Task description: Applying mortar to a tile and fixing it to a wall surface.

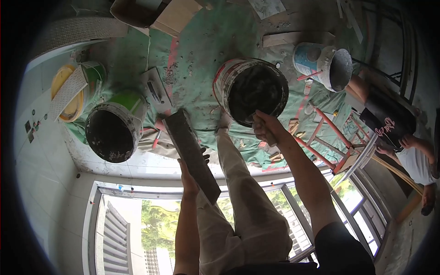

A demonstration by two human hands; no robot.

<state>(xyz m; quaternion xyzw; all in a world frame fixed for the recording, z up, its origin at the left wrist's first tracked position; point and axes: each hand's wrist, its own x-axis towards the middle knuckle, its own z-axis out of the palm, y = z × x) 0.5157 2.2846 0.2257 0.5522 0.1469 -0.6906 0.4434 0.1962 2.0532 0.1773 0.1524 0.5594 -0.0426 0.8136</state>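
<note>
My left hand grips a long, narrow dark grey strip of tile or board by its edges, the fingers showing at its far side. The strip is tilted in front of my legs. My right hand is closed round the wooden handle of a tool at the near rim of a smeared white bucket. Dark wet paste lies in this bucket. The tool's working end is hidden by my hand and the bucket's dark inside, so I cannot tell its shape.
Left stand a green-and-white bucket and a yellow-topped bucket. A flat handled trowel lies on green floor sheeting. Right are a smeared pail, a red-framed stool and another person. Cardboard lies behind.
</note>
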